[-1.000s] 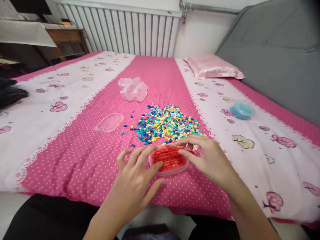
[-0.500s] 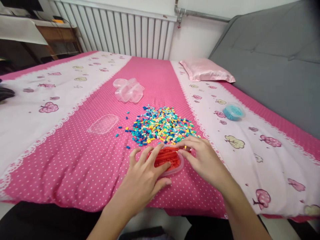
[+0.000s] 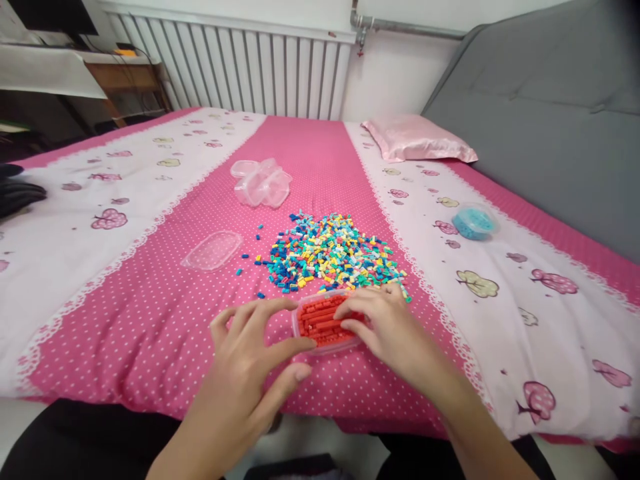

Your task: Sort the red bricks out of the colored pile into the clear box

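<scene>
A clear plastic container (image 3: 296,325) full of red toy bricks (image 3: 320,325) sits near the bed's front edge. Many of the bricks lie in long joined rows. At the container's left end is my left hand (image 3: 250,360), fingers spread, with fingertips at the rim. My right hand (image 3: 387,327) reaches over the right end, thumb and forefinger pinched at a red row; its palm side and the container's right end are hidden. Just beyond lies a heap of small bricks (image 3: 335,253) in blue, yellow, green and white.
An oval clear lid (image 3: 214,251) lies left of the heap. Farther back are clear empty containers (image 3: 263,183). A tub of blue pieces (image 3: 474,223) stands on the right, a pink pillow (image 3: 420,138) behind it. Black gloves (image 3: 20,193) appear at the far left.
My left hand has moved left, off the red bricks to the container's end. My right hand has come from the far rim in over the red rows. The view has shifted slightly.
</scene>
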{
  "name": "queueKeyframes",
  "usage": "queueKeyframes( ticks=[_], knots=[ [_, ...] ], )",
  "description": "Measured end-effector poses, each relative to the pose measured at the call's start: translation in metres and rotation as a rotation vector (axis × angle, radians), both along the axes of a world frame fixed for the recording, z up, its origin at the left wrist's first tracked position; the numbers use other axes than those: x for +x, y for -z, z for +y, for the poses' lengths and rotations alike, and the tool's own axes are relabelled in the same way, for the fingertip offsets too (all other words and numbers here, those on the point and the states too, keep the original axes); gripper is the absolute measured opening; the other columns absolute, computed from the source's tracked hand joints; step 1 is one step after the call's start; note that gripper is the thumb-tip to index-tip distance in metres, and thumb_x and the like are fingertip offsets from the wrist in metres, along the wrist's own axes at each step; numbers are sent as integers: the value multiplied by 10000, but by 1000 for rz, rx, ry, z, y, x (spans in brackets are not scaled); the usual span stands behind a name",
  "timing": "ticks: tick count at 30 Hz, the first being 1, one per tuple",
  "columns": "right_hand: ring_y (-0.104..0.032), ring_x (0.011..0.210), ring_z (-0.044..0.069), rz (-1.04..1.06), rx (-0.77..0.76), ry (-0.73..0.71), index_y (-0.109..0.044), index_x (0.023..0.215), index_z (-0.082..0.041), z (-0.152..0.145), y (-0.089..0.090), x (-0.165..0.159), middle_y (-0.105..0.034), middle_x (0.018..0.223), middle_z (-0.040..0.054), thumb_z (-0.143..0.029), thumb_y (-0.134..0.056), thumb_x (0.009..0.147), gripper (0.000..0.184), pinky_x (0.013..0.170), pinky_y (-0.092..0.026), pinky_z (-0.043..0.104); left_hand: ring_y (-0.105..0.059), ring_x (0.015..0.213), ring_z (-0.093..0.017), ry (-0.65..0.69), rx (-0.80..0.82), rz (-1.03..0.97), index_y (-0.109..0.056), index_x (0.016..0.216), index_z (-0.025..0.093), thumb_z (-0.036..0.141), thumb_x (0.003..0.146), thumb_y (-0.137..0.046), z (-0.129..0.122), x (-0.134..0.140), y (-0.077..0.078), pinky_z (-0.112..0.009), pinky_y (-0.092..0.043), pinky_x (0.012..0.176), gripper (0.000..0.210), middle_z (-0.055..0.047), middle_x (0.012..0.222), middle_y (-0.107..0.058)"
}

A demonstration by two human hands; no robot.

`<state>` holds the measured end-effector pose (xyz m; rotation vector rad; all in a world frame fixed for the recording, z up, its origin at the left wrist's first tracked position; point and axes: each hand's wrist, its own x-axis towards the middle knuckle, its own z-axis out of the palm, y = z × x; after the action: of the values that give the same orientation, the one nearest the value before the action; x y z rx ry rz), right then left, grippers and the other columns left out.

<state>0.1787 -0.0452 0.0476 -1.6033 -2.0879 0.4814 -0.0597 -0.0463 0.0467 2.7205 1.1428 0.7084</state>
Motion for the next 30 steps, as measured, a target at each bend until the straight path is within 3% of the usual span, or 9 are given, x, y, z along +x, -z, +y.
queueKeyframes(
  ticks=[3,8,14,21,30],
  knots=[
    [-652,915,195,-21,-21,-25,-714,822,-244,3,3,-12,-768,941,-37,-71,-729,861,178,858,-268,393,-513,1191,-297,-53,10,19,-712,1162,347,358,1027,-462,-2,-11,4,-521,-335,975,284,-54,1362,-545],
    [-650,906,196,-37,-9,-14,-686,796,-225,6,5,-18,-762,903,-38,-46,-723,847,190,849,-250,388,-521,1179,-297,-82,46,51,-678,1254,360,357,1016,-490,2,-7,13,-525,-354,994,303,-65,1365,-549],
    [-645,908,202,-32,9,-6,-682,814,-235,4,8,-12,-762,917,-35,-50,-706,855,191,847,-266,382,-477,1219,-305,-58,54,66,-692,1231,386,370,1014,-503,6,4,15,-554,-328,1040,288,-51,1423,-513],
    [-644,900,193,-1,-20,-12,-668,810,-219,5,8,-9,-744,889,-29,-27,-704,845,199,875,-344,375,-464,1217,-321,-60,66,94,-705,1162,330,364,1023,-489,11,7,19,-576,-298,988,259,-84,1414,-513],
    [-620,911,202,-17,-20,-6,-670,793,-202,11,8,-17,-709,907,-5,-22,-725,824,191,876,-377,380,-448,1242,-313,-18,112,135,-675,1230,349,365,1023,-496,9,8,19,-541,-235,1021,274,-83,1458,-486]
  ],
)
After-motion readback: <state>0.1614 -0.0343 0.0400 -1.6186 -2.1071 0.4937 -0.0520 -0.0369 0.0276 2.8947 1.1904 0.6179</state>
